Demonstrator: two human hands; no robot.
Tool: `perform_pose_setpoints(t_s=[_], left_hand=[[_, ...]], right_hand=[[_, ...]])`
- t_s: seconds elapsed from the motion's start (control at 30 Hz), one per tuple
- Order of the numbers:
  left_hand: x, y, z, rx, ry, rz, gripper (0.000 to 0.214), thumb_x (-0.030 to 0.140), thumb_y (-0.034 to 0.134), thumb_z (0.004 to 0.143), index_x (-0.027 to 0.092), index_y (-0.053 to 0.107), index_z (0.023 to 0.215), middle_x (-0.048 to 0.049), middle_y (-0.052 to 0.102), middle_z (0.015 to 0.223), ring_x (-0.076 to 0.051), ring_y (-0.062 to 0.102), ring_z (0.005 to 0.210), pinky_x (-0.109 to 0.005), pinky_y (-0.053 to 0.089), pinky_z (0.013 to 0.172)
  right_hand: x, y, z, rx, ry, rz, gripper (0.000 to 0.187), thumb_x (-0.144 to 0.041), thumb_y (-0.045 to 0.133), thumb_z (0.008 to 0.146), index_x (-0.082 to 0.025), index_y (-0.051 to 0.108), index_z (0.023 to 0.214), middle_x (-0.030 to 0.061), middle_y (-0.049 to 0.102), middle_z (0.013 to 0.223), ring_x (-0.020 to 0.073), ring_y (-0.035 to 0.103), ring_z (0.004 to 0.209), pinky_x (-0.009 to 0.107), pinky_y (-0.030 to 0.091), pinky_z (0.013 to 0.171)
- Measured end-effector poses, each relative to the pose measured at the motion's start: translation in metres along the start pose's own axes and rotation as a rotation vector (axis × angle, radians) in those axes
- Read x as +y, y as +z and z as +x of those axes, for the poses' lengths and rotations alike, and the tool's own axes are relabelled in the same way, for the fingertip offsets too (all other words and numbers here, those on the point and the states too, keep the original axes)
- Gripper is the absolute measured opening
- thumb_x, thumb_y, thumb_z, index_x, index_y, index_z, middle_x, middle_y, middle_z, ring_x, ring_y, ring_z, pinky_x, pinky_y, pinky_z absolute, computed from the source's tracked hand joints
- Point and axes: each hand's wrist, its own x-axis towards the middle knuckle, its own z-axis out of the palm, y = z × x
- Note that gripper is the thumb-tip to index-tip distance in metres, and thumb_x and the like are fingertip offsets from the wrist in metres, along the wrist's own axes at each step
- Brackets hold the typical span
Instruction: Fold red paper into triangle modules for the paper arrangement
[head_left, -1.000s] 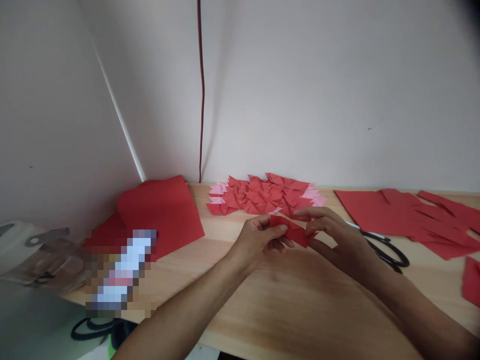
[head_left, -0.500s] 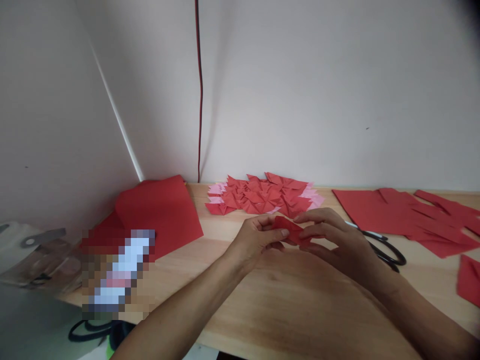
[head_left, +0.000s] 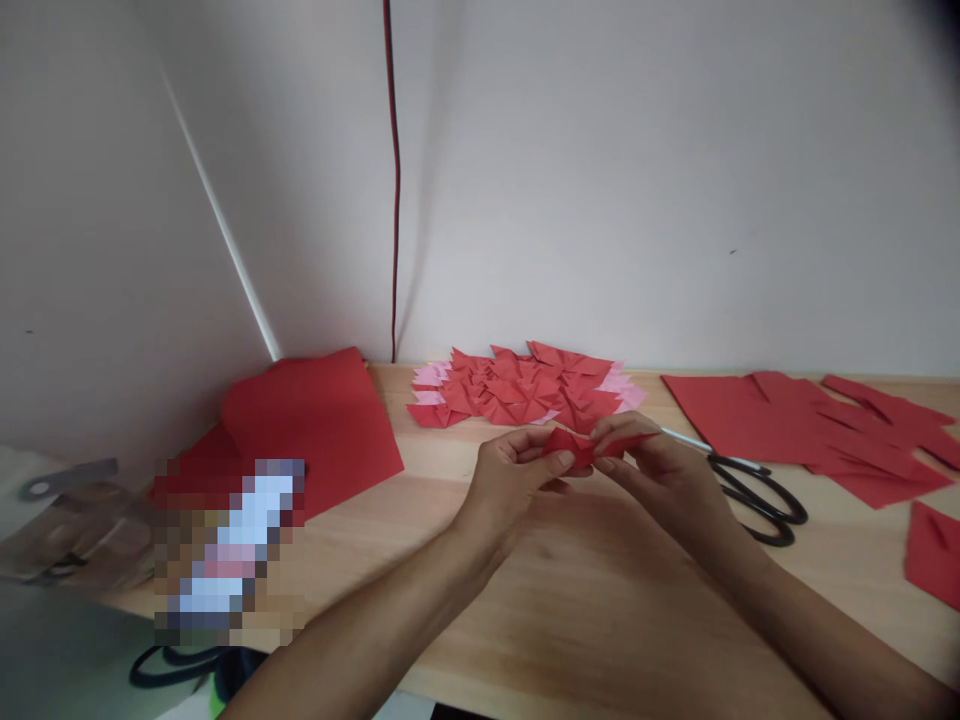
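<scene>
A small piece of folded red paper (head_left: 577,447) is held up over the wooden table (head_left: 540,610). My left hand (head_left: 517,465) pinches its left part, thumb in front. My right hand (head_left: 652,465) grips the right part between thumb and fingers, and a pointed red tip sticks out past those fingers. Behind the hands, against the wall, lies a pile of folded red and pink paper pieces (head_left: 525,385). Black-handled scissors (head_left: 761,500) rest just right of my right hand, their blades pointing up and left.
Large red paper sheets (head_left: 322,420) lie at the left, next to a blurred-out patch (head_left: 232,550). Cut red paper (head_left: 810,430) spreads at the right, with another red piece (head_left: 934,550) nearer. A clear plastic bag (head_left: 82,530) sits far left. A dark cord (head_left: 396,180) hangs down the wall.
My right hand has turned and its fingers have closed in on the folded red paper, whose right tip now points outward. The left hand keeps its pinch. The view has shifted slightly.
</scene>
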Motion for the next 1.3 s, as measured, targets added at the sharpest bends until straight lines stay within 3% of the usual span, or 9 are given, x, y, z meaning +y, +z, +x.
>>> perform_pose_setpoints(t_s=[0.23, 0.4, 0.53, 0.67, 0.8, 1.0, 1.3], left_hand=[[-0.004, 0.001, -0.002, 0.014, 0.000, -0.019, 0.035, 0.028, 0.079, 0.065, 0.013, 0.069, 0.095, -0.0103, 0.072, 0.090, -0.021, 0.070, 0.077, -0.026, 0.048, 0.066], [-0.003, -0.002, 0.000, -0.081, -0.098, 0.030, 0.034, 0.030, 0.077, 0.069, 0.012, 0.069, 0.097, -0.0116, 0.072, 0.091, -0.021, 0.071, 0.077, -0.024, 0.046, 0.063], [0.000, -0.003, 0.001, -0.082, -0.094, 0.053, 0.034, 0.029, 0.077, 0.068, 0.012, 0.069, 0.096, -0.0109, 0.072, 0.091, -0.019, 0.070, 0.074, -0.021, 0.042, 0.060], [0.004, -0.003, -0.001, -0.119, -0.111, 0.056, 0.034, 0.028, 0.076, 0.069, 0.013, 0.069, 0.097, -0.0104, 0.072, 0.092, -0.020, 0.071, 0.076, -0.021, 0.042, 0.063], [0.005, -0.002, -0.003, -0.161, -0.093, 0.059, 0.035, 0.026, 0.076, 0.069, 0.013, 0.069, 0.101, -0.0110, 0.072, 0.093, -0.022, 0.071, 0.081, -0.025, 0.046, 0.071], [0.003, 0.002, -0.004, -0.070, -0.057, 0.039, 0.030, 0.021, 0.074, 0.068, 0.012, 0.070, 0.097, -0.0106, 0.072, 0.094, -0.021, 0.071, 0.077, -0.029, 0.049, 0.075], [0.002, 0.007, -0.007, 0.007, -0.035, 0.024, 0.026, 0.017, 0.074, 0.065, 0.011, 0.070, 0.091, -0.0089, 0.073, 0.083, -0.021, 0.070, 0.075, -0.028, 0.048, 0.073]], right_hand=[[-0.006, 0.005, -0.002, 0.025, 0.179, 0.024, 0.014, -0.036, 0.063, 0.084, -0.023, 0.063, 0.087, 0.0058, 0.066, 0.093, 0.0211, 0.062, 0.085, 0.034, 0.052, 0.071], [-0.003, 0.000, -0.002, 0.007, 0.004, -0.041, 0.006, -0.030, 0.061, 0.085, -0.024, 0.063, 0.087, 0.0054, 0.064, 0.094, 0.0211, 0.061, 0.090, 0.036, 0.051, 0.078], [-0.001, -0.008, 0.000, -0.073, -0.147, -0.089, 0.005, -0.025, 0.061, 0.085, -0.025, 0.064, 0.089, 0.0055, 0.063, 0.099, 0.0210, 0.061, 0.095, 0.037, 0.050, 0.083], [-0.001, -0.009, 0.001, -0.089, -0.196, -0.092, 0.005, -0.024, 0.062, 0.085, -0.025, 0.063, 0.090, 0.0061, 0.063, 0.100, 0.0211, 0.061, 0.096, 0.037, 0.050, 0.083], [0.005, -0.005, -0.002, -0.043, -0.107, -0.021, 0.006, -0.023, 0.062, 0.085, -0.025, 0.062, 0.090, 0.0053, 0.062, 0.100, 0.0210, 0.060, 0.095, 0.037, 0.049, 0.083], [0.006, 0.001, -0.003, -0.014, 0.043, 0.119, 0.003, -0.028, 0.065, 0.083, -0.027, 0.064, 0.085, 0.0041, 0.062, 0.099, 0.0210, 0.059, 0.097, 0.036, 0.049, 0.082], [-0.008, 0.008, 0.000, 0.026, 0.332, 0.300, 0.019, -0.041, 0.073, 0.074, -0.024, 0.066, 0.079, 0.0053, 0.067, 0.096, 0.0214, 0.063, 0.090, 0.034, 0.052, 0.077]])
